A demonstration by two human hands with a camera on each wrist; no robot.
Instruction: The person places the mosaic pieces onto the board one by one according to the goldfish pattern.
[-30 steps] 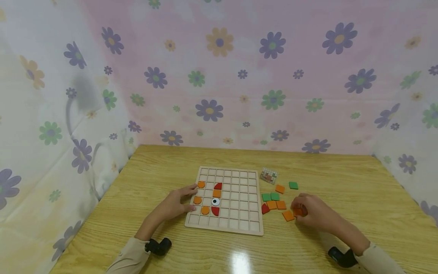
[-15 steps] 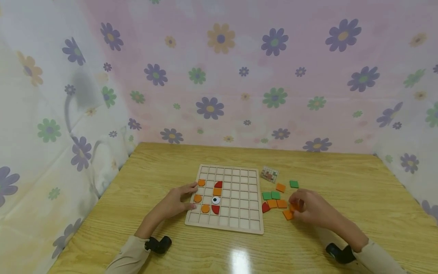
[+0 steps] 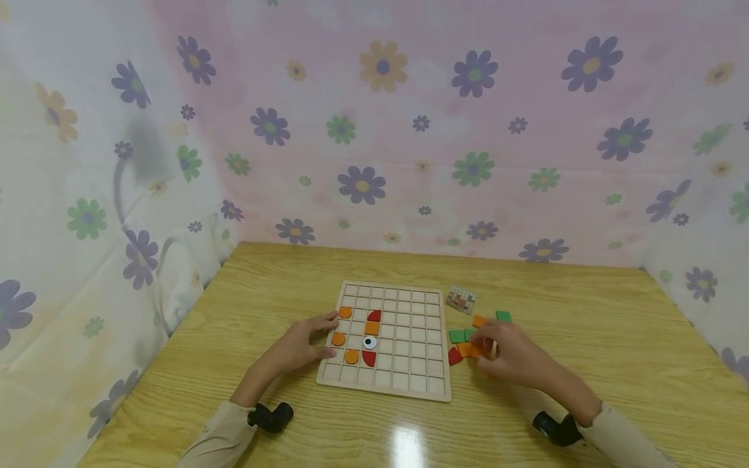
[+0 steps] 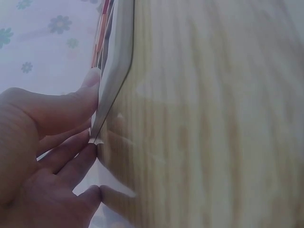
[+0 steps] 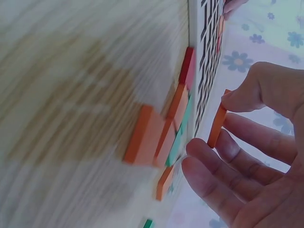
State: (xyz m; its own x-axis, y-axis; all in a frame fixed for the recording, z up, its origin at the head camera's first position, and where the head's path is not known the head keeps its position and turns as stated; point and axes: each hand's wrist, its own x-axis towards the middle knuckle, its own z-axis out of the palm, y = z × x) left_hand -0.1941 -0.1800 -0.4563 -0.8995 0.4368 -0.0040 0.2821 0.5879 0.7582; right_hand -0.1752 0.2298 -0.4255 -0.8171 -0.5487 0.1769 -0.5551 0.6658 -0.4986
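Observation:
My left hand (image 3: 298, 348) rests at the left edge of the wooden grid board (image 3: 383, 390), thumb and fingers spread along its rim. In the right wrist view, my right hand (image 5: 247, 147) pinches an orange square tile (image 5: 217, 122) between thumb and fingertips, raised over the loose tiles. On the board lie orange round tiles (image 3: 352, 356), two red curved tiles (image 3: 369, 359), an orange square (image 3: 372, 327) and a round eye tile (image 3: 370, 342). Right of the board my right hand partly hides the orange tiles (image 3: 464, 350) beneath it.
Beside the board lie a red tile (image 3: 455, 355), green tiles (image 3: 456, 336), another orange tile (image 3: 479, 321) and a separate green tile (image 3: 503, 316). A small pattern card (image 3: 462, 299) lies near the board's far right corner. A flowered cloth (image 3: 409, 149) stands behind the table.
My right hand has moved left, from the outer orange tiles to over the tile cluster nearer the board, with the orange tile in its fingers. The left hand has stayed at the board.

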